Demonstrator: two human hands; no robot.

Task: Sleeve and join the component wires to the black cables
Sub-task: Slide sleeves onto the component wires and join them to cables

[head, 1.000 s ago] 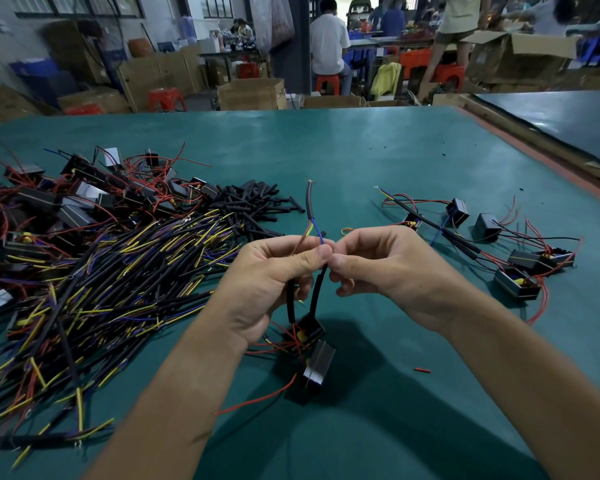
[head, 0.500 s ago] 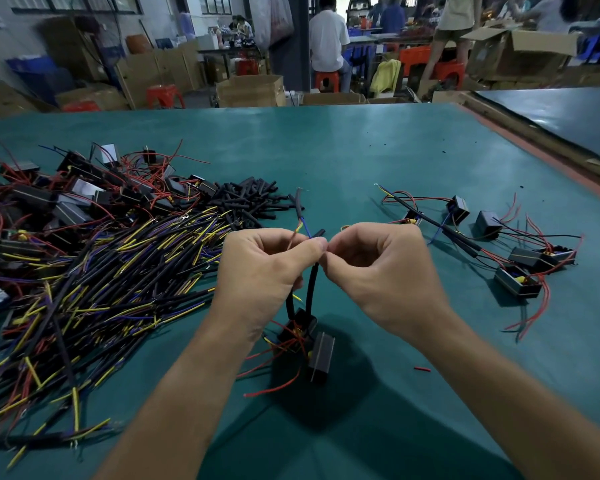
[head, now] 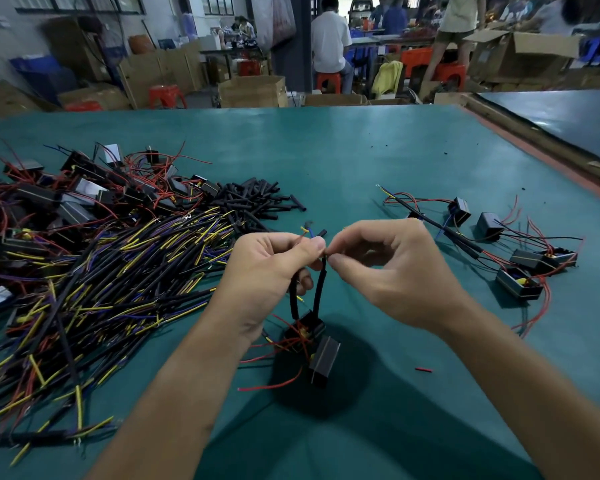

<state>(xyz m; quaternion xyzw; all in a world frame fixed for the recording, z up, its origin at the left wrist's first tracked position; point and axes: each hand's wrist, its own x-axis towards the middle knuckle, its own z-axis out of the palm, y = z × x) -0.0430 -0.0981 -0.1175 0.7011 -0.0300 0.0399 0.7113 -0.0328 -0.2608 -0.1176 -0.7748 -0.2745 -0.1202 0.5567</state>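
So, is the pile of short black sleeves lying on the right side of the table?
No, the short black sleeves lie beyond the left hand, against the cable heap.

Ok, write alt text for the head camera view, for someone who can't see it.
A left hand and a right hand pinch thin wires together over a green table; two black cables run down from them to a small black box. A heap of loose wires lies left, wired boxes right.
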